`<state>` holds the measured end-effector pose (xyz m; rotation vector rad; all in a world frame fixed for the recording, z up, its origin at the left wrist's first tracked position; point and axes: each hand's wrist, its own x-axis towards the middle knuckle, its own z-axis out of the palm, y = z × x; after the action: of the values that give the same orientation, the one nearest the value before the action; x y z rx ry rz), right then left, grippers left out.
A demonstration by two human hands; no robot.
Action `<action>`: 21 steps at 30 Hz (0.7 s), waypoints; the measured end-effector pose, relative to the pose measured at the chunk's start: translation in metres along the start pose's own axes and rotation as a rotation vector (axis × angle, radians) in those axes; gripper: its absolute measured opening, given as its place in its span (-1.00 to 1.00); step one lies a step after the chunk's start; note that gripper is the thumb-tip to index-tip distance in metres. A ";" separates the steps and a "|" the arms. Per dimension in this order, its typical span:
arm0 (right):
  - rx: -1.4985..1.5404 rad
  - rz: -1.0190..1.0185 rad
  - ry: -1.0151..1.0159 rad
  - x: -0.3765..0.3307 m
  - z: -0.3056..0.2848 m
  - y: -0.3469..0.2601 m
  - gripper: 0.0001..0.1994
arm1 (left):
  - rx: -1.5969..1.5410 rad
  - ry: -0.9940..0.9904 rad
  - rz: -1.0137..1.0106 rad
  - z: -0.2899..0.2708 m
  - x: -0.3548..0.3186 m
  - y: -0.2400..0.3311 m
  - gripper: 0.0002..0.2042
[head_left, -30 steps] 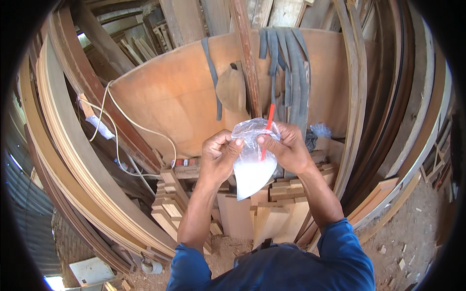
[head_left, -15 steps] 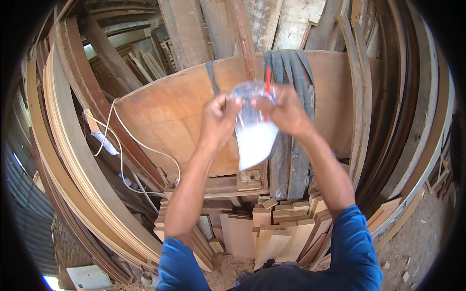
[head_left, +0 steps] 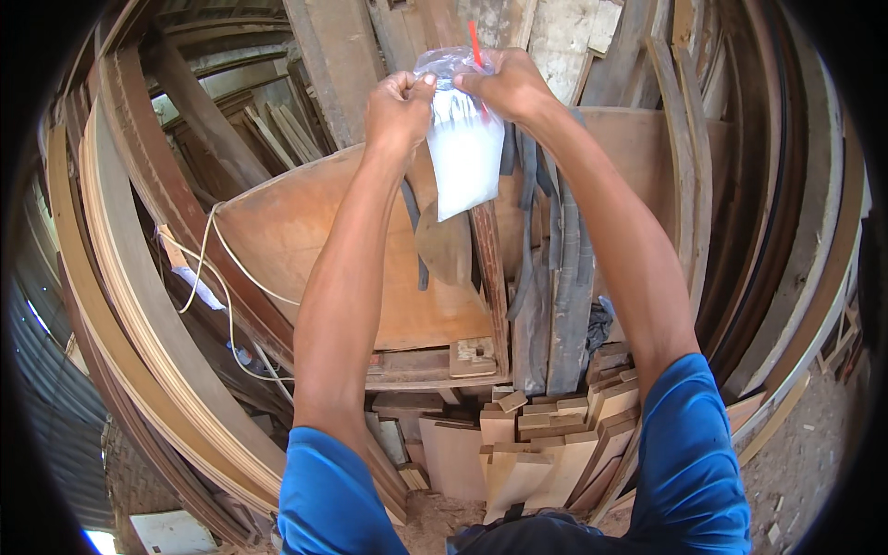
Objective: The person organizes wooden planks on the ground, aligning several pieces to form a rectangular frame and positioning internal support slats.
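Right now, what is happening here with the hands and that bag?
A person in blue sleeves holds a clear plastic bag of white liquid up high. The left hand and the right hand both pinch the bag's gathered top, where a red straw sticks out. Behind it stand a curved plywood sheet and stacked wood offcuts.

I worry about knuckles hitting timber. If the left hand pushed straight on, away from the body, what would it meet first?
Probably the upright wooden plank just beyond the left hand, which pinches the plastic bag; depth is unclear.
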<state>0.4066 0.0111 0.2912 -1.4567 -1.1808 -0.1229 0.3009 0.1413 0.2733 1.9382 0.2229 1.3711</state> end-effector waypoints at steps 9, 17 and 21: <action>-0.023 -0.051 0.039 -0.035 0.001 -0.016 -0.69 | -0.062 -0.035 0.062 -0.013 -0.024 0.009 -0.79; 0.195 -0.293 0.004 -0.185 0.040 -0.021 -0.76 | -0.235 -0.212 -0.015 -0.063 -0.163 -0.010 -0.85; -0.157 -0.248 -0.111 -0.253 0.045 -0.039 -0.85 | -0.358 -0.411 -0.095 -0.092 -0.242 -0.045 -0.88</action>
<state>0.2339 -0.1061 0.1362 -1.4627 -1.4686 -0.3150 0.1329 0.0890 0.0788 1.8267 -0.1201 0.8553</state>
